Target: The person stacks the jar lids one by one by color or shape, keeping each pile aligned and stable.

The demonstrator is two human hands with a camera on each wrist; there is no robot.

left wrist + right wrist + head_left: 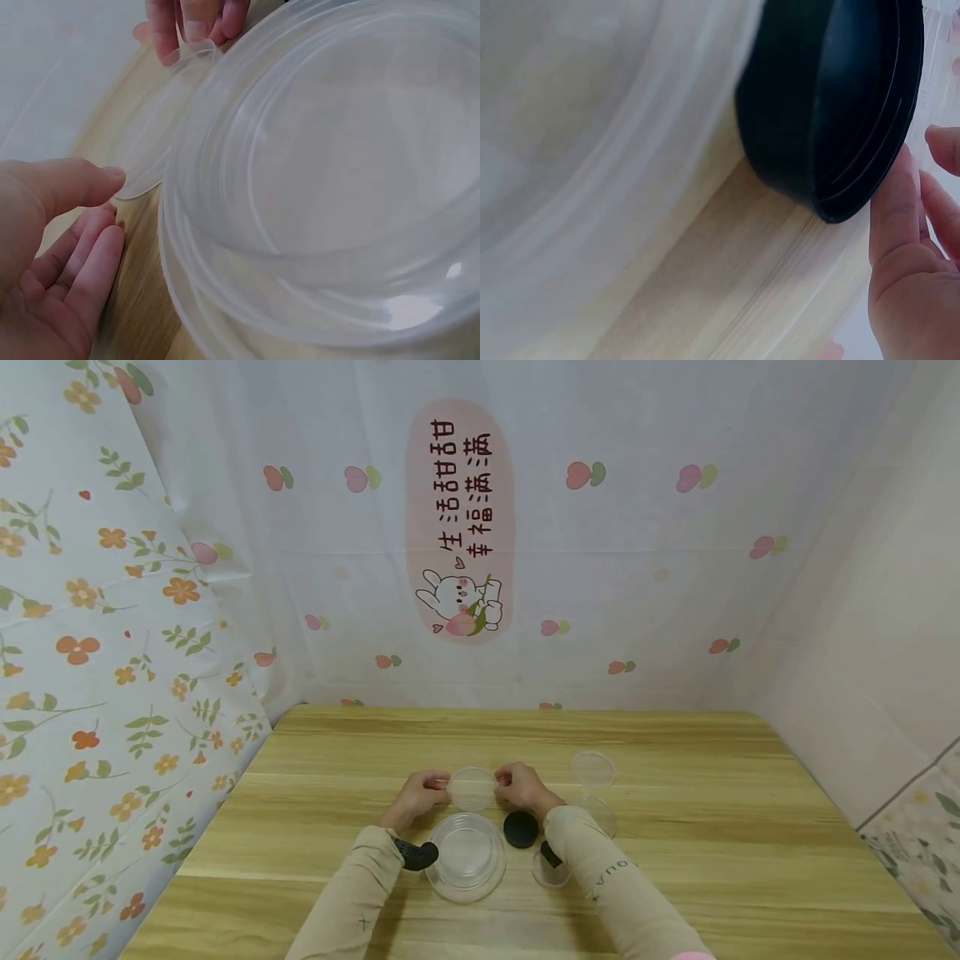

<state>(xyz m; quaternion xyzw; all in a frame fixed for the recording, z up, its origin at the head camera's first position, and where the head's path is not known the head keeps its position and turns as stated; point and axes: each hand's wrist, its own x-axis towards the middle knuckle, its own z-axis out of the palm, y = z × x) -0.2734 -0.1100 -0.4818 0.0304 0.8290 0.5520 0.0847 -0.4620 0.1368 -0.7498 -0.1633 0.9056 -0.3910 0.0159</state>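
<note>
Above a stack of clear round containers [465, 852], a thin clear disc [472, 789] is between the two hands. My left hand [422, 793] has its thumb and fingertips at the disc's left edge. With thumb and fingers, my right hand [522, 787] pinches the opposite edge. In the left wrist view the disc [154, 124] is tilted beside the large clear container [360, 150], between the left hand [64, 240] and the other hand's fingers [196, 22]. A black round lid [787, 112] with a ridged inside is close to the right hand [915, 262].
The black lid [521, 829] lies right of the clear stack on the wooden table [337, 743]. Two more clear discs, one farther back [593, 769] and one partly behind the right sleeve [600, 817], lie to the right. A small clear round piece [551, 870] is near the right wrist.
</note>
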